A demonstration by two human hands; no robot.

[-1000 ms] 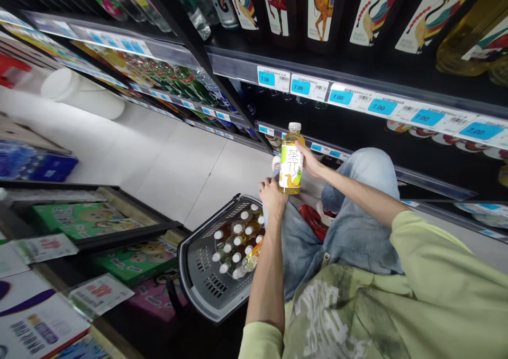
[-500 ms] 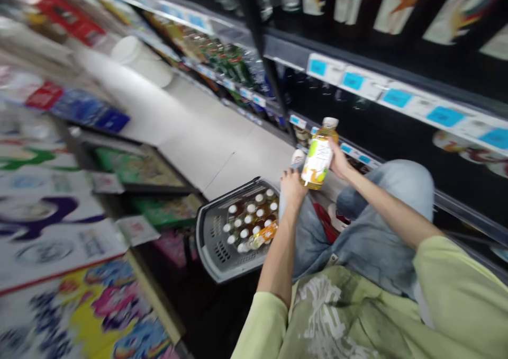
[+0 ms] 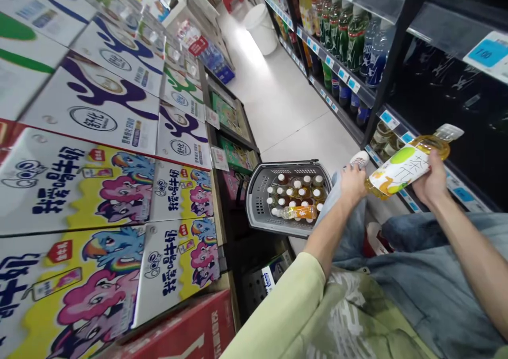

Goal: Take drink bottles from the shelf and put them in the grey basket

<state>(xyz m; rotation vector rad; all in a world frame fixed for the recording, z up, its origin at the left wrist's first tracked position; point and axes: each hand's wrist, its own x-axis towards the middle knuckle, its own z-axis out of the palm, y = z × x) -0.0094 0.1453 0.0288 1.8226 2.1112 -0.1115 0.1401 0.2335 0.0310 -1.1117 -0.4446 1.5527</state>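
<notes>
One bottle of amber drink is held in the right grip, whose fingers close around its upper body below the pale cap. The bottle is tilted, cap toward the far right, base toward the left, its printed label facing the viewer. The left grip lies over the denim-clad leg, just beside the base; whether it touches the base, and how wide it stands, cannot be told. The step in hand appears to be steadying the bottle in the air; a next move would call for a firm right hold and a level wrist. To the left, a grey basket contains upright white-capped bottles, with an orange-labelled bottle lying across them. At the right, a shelf carries green bottles. Stacked cartons occupy the left; a white bucket stands at the far end.
</notes>
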